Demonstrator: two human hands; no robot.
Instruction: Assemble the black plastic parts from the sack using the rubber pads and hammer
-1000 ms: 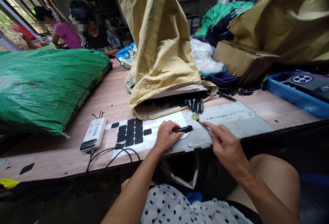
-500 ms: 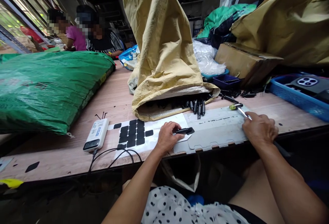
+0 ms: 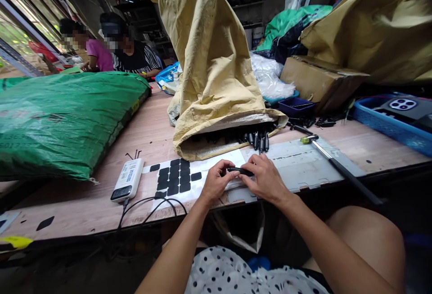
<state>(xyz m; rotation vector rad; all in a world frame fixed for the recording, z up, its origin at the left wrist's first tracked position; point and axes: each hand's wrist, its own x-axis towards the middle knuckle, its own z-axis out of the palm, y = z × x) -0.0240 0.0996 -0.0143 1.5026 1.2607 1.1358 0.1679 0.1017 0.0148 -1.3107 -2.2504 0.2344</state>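
Note:
Between both hands lies a slim black cylindrical part [image 3: 240, 171], just over the table's front edge area. My left hand [image 3: 218, 181] pinches its left end with thumb and fingers. At its right end, my right hand [image 3: 265, 178] has its fingers closed on it. Its exact kind is not clear. Off to the right, a small hammer [image 3: 332, 161] with a yellow-green head and black grip rests on a grey board [image 3: 297, 170], its handle sticking out past the table edge. Left of my hands, a white sheet [image 3: 211, 162] carries several black rounded-square stickers [image 3: 173, 178].
A tan sack [image 3: 212, 69] stands behind my hands, black parts [image 3: 259, 142] spilling from its mouth. At left are a white power bank [image 3: 127, 179] with cables and a green sack [image 3: 67, 123]. A blue basket [image 3: 391, 123] is at right. Two people sit at the far left.
My right hand has let go of the hammer, now lying on the board, and moved left to the black cylindrical part. My left hand still holds that part.

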